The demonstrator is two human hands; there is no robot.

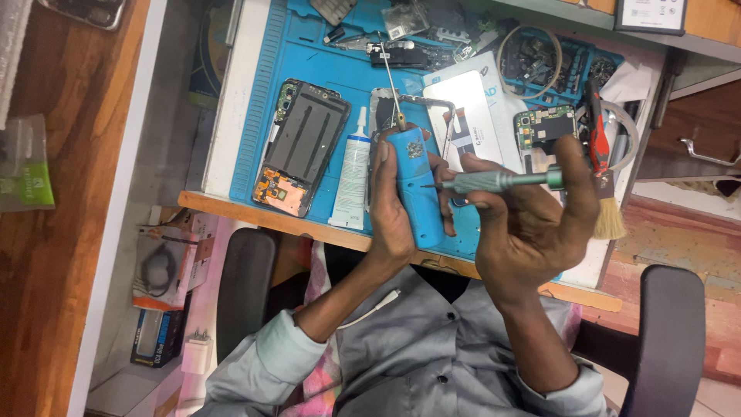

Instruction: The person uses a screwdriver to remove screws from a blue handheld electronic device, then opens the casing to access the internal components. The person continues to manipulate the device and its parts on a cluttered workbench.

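Far left on the blue mat (262,93): opened phone (301,147) lying back-off, orange part at its lower end, detail inside too small to read. Just right of it, a white glue tube (353,174), nozzle pointing away from you. Your left hand (394,205) is clenched round a blue handheld device (417,193), upright over the near edge of the surface (231,205); a thin metal rod sticks out of its top, and your fingers hide its far side. Your right hand (532,224) is grasping a grey-green screwdriver (494,181), held level, tip touching the blue device's side; exact contact spot is hard to make out. A white box (471,108) and a circuit board (544,127) sit partly behind your hands. Right edge: red-handled tool (596,139) and a brush (608,212), bristles toward you. Clutter at the top is cut off.
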